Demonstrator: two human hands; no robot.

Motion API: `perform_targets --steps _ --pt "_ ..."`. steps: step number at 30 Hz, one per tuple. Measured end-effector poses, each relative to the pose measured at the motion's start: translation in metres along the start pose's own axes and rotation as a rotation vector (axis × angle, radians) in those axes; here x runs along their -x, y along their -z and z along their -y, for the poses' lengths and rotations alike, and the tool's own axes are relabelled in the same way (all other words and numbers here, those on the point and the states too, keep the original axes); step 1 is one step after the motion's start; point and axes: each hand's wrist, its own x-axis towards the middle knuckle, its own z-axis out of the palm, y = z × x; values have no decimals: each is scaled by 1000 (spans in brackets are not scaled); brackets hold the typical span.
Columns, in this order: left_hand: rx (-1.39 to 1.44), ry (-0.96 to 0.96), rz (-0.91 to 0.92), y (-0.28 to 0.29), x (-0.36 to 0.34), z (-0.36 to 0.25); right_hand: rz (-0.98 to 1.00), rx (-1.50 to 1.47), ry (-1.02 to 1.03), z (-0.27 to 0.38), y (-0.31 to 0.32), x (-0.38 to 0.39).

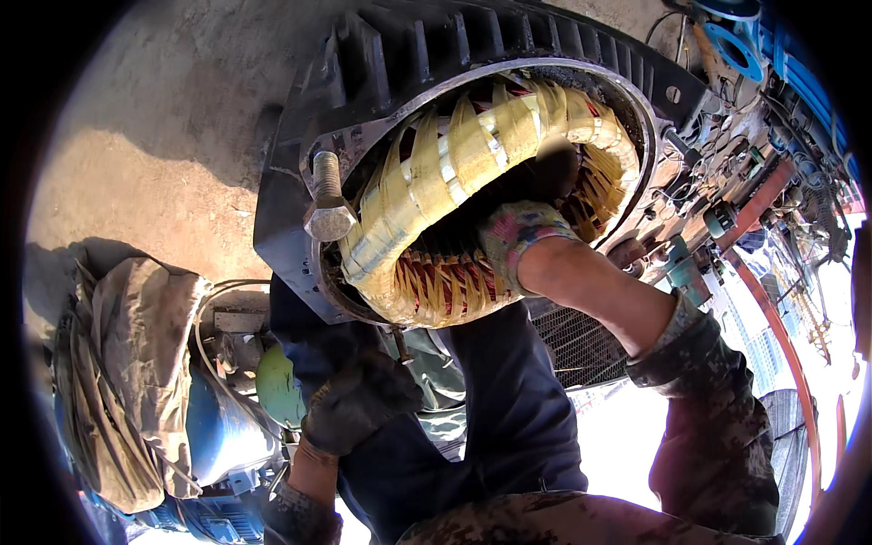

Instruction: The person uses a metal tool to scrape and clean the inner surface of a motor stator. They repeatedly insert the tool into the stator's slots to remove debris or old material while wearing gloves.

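Note:
A large electric motor housing (pixel 386 64) with dark cooling fins fills the upper middle, its round end facing me. Inside its rim sits a ring of stator windings (pixel 463 150) wrapped in yellowish tape, with red wire showing between the wraps. My right hand (pixel 522 236), in a patterned knit glove, reaches into the bore; its fingers are hidden in shadow. Below the rim, by my thigh, my left hand (pixel 363 404) wears a dark glove. Its fingers are curled closed, and what they hold, if anything, is hidden. Just above it a small bolt (pixel 401 345) sticks out under the rim.
A big hex bolt (pixel 329 204) projects from the left of the housing flange. At left a brown tarp (pixel 136 363) covers a blue machine, near a green rounded object (pixel 280 386). Assorted parts and blue metal pieces (pixel 734 50) lie at right on the ground.

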Motion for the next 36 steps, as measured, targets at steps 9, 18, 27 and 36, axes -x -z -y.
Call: perform_targets --steps 9,18,27,36 --pt "-48 -35 49 -11 -3 -1 -48 35 -2 -1 -1 4" --pt "-64 -48 114 -7 -7 -1 -362 102 176 -14 -12 -43" --pt "-41 -101 70 4 -1 3 142 143 47 -1 -1 -43" --pt "-279 -6 206 -32 -23 -6 -551 -73 -132 -64 -88 -152"
